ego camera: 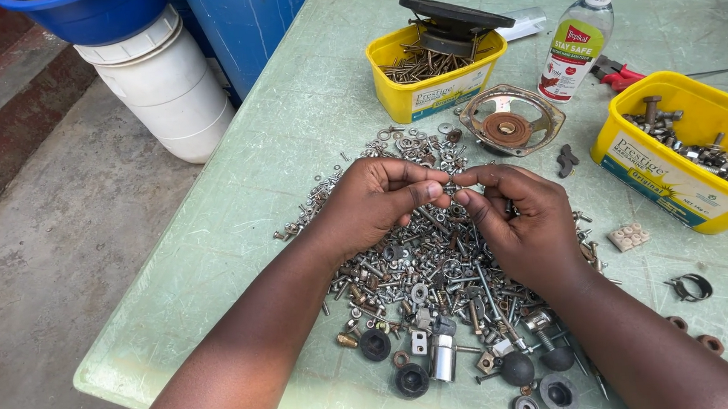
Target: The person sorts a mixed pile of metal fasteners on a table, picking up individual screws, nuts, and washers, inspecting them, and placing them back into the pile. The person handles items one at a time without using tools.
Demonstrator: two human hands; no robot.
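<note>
a person's left hand [380,196] and right hand [520,219] meet above a heap of mixed screws, nuts and washers [437,268] on a pale green table [236,213]. both grips are pressed together, pinching one small metal fastener [452,185] between the fingertips, one end in each hand, just above the heap. it looks stiff, light and smooth, likely to slip, so a firm pinch at its ends seems best. behind stand two yellow tubs [436,71] of hardware, a rusty speaker frame [508,122] and a clear plastic bottle [579,40].
</note>
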